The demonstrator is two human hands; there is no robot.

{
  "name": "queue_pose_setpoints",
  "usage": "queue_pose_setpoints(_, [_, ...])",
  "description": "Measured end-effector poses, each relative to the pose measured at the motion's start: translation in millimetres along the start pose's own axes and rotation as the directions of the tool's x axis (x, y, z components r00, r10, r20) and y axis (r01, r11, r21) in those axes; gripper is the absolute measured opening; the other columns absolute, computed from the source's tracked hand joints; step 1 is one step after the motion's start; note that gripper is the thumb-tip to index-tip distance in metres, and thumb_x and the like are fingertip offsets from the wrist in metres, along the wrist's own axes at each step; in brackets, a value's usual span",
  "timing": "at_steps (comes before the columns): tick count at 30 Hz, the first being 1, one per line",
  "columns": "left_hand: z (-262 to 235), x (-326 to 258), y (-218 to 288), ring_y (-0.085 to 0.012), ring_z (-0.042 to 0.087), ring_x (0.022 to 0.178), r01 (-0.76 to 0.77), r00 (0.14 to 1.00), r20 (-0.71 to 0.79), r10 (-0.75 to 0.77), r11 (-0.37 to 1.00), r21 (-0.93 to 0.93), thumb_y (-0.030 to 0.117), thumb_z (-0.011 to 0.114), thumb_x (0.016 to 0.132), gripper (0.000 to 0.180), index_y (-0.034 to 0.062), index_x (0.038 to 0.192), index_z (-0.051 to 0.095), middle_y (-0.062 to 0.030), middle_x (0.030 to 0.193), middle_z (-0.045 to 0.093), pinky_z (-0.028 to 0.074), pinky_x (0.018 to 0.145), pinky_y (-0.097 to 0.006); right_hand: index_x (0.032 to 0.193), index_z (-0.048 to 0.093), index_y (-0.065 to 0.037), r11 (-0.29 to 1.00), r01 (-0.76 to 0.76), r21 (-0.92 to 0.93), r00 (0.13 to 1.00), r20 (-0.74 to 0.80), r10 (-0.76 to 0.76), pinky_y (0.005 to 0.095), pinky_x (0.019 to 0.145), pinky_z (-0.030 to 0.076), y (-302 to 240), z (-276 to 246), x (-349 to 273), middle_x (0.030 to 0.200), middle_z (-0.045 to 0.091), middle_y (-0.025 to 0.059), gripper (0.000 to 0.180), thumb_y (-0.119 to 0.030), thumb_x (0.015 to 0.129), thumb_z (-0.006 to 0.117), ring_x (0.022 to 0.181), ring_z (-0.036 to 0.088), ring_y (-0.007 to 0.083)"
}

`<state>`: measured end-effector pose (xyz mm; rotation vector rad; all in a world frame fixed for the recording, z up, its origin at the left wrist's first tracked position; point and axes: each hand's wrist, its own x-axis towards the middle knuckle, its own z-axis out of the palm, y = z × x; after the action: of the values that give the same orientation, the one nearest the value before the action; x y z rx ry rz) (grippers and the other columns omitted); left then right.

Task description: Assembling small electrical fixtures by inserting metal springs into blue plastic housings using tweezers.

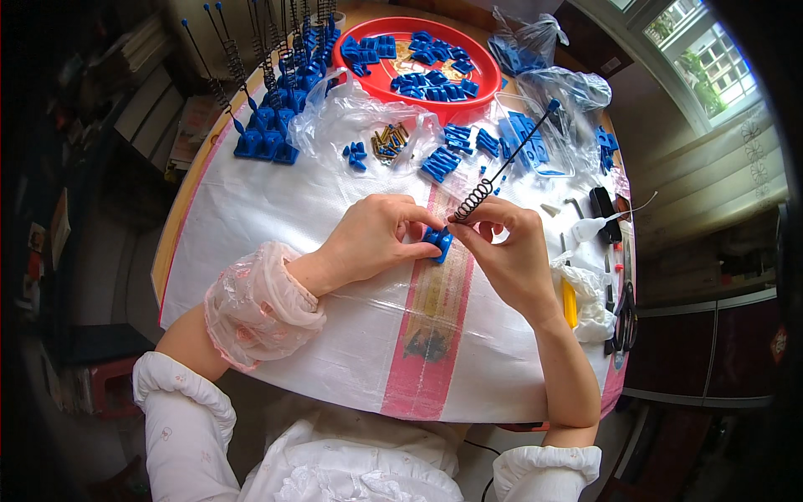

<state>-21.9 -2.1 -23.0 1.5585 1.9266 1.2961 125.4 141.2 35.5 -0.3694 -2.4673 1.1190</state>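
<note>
My left hand (368,241) pinches a small blue plastic block (441,245) between thumb and fingers, low over the covered table. In my right hand (508,251), thumb and fingertips grip the lower end of a black coil spring (475,199). From the coil a straight black wire runs up and to the right, ending in a blue tip (553,105). The spring's lower end is close to the block's upper side; fingers hide whether the two touch. Just beyond my hands lie several blue ribbed pieces (441,164).
A red tray (345,70) of blue parts stands at the back. Finished-looking spring pieces on blue blocks (266,144) rise at back left. Beside them lie a plastic bag (322,125) and brass-coloured pieces (390,142). At right are a white squeeze bottle (587,228) and black scissors (626,318).
</note>
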Motion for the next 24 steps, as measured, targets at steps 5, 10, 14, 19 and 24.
queue_pose_setpoints(5, [0.3, -0.4, 0.3, -0.0112, 0.056, 0.064, 0.002, 1.0, -0.001, -0.002, 1.0, 0.006, 0.017, 0.085, 0.076, 0.029, 0.0094, 0.102, 0.076, -0.0035, 0.079, 0.066, 0.046, 0.06, -0.026, 0.083, 0.073, 0.003, 1.0, -0.002, 0.003, 1.0, 0.003, 0.002, 0.0276, 0.058, 0.044, 0.8, -0.2, 0.2, 0.075, 0.068, 0.0091, 0.007, -0.003, 0.08, 0.074, 0.061, 0.054, 0.0124])
queue_pose_setpoints(10, [0.0, -0.4, 0.1, -0.0114, 0.055, 0.064, 0.003, 1.0, 0.003, -0.003, 1.0, 0.005, 0.017, 0.085, 0.076, 0.029, 0.0097, 0.102, 0.077, -0.0033, 0.079, 0.066, 0.046, 0.06, -0.026, 0.083, 0.073, 0.003, 1.0, -0.005, 0.013, 1.0, 0.004, 0.005, 0.0276, 0.058, 0.044, 0.8, 0.4, 0.2, 0.075, 0.069, 0.0091, 0.007, -0.003, 0.08, 0.074, 0.062, 0.054, 0.0127])
queue_pose_setpoints(14, [0.2, -0.4, 0.6, -0.0114, 0.054, 0.064, -0.003, 1.0, -0.002, 0.003, 1.0, 0.013, 0.018, 0.084, 0.076, 0.029, 0.0099, 0.102, 0.077, -0.0031, 0.079, 0.066, 0.046, 0.06, -0.026, 0.083, 0.073, 0.003, 1.0, -0.001, 0.013, 1.0, 0.0, 0.001, 0.0277, 0.058, 0.044, 1.8, 0.6, 0.1, 0.075, 0.069, 0.0093, 0.008, -0.004, 0.08, 0.075, 0.062, 0.054, 0.013])
queue_pose_setpoints(19, [0.1, -0.6, -0.2, -0.0113, 0.055, 0.064, -0.001, 1.0, -0.005, 0.001, 1.0, 0.011, 0.018, 0.084, 0.076, 0.028, 0.0102, 0.102, 0.077, -0.003, 0.079, 0.066, 0.045, 0.06, -0.025, 0.083, 0.073, 0.003, 1.0, 0.0, 0.013, 1.0, -0.004, 0.0, 0.0279, 0.057, 0.044, 1.9, 1.5, 0.4, 0.075, 0.069, 0.0096, 0.008, -0.003, 0.08, 0.075, 0.061, 0.054, 0.0129])
queue_pose_setpoints(24, [0.1, -0.7, 1.3, -0.0111, 0.055, 0.064, 0.002, 1.0, -0.007, -0.002, 1.0, 0.003, 0.018, 0.084, 0.076, 0.028, 0.0104, 0.102, 0.077, -0.0029, 0.078, 0.066, 0.045, 0.06, -0.025, 0.083, 0.073, 0.004, 1.0, 0.002, 0.011, 1.0, -0.008, -0.002, 0.0278, 0.057, 0.044, 1.5, 1.1, 0.0, 0.075, 0.068, 0.0097, 0.008, -0.003, 0.08, 0.075, 0.061, 0.054, 0.0127])
